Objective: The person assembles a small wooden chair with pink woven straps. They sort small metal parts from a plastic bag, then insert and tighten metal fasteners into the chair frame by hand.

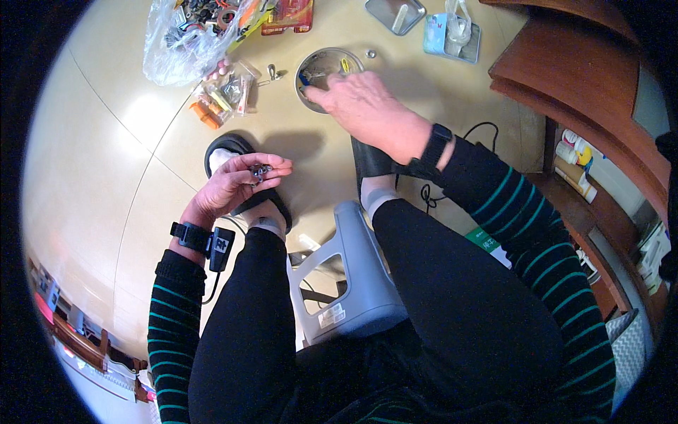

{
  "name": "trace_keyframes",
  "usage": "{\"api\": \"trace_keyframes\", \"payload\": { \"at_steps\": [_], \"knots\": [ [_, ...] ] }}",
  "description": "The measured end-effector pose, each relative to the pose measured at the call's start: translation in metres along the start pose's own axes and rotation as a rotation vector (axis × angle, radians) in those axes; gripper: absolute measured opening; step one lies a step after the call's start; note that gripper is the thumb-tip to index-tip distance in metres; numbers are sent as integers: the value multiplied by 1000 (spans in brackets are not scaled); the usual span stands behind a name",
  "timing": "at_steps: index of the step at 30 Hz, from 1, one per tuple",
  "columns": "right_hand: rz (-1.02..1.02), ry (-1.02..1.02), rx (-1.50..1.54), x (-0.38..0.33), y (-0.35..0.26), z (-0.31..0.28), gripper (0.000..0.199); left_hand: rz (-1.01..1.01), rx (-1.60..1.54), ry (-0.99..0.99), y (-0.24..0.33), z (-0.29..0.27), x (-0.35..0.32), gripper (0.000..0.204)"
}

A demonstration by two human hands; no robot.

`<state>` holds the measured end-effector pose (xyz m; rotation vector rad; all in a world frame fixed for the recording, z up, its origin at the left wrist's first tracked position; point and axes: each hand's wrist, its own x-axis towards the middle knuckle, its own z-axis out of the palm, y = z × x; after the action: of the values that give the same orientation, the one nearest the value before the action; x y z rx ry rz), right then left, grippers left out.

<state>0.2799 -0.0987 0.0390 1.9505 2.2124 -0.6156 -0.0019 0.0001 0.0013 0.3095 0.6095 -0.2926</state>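
My left hand (236, 185) is raised palm up above my left foot, its fingers closed around a small cluster of dark metal parts (260, 172). My right hand (364, 106) reaches forward to a round metal dish (321, 67) on the floor, fingertips at its near rim. Small metal bits and a yellow piece lie in the dish. Whether the right fingers pinch anything is hidden. Both wrists wear black bands.
A clear plastic bag of hardware (187, 35), small packets of orange and pink parts (222, 95), a red package (288, 15), a metal tray (395, 14) and a light blue tin (452, 34) lie on the beige floor. A grey stool (353, 283) sits under me. Wooden shelving (579, 92) stands right.
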Motion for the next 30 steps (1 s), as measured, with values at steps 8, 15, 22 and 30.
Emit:
{"api": "trace_keyframes", "payload": {
  "at_steps": [8,15,22,30],
  "knots": [
    [84,-28,-44,5,4,-17,17,-2,13,0,0,-1,0,52],
    [317,93,51,-42,32,-32,12,21,-3,14,0,2,-2,54],
    [345,84,111,-54,48,-19,13,20,12,42,2,3,0,61],
    [327,4,134,-63,54,-10,13,37,-18,69,1,6,1,58]
  ]
}}
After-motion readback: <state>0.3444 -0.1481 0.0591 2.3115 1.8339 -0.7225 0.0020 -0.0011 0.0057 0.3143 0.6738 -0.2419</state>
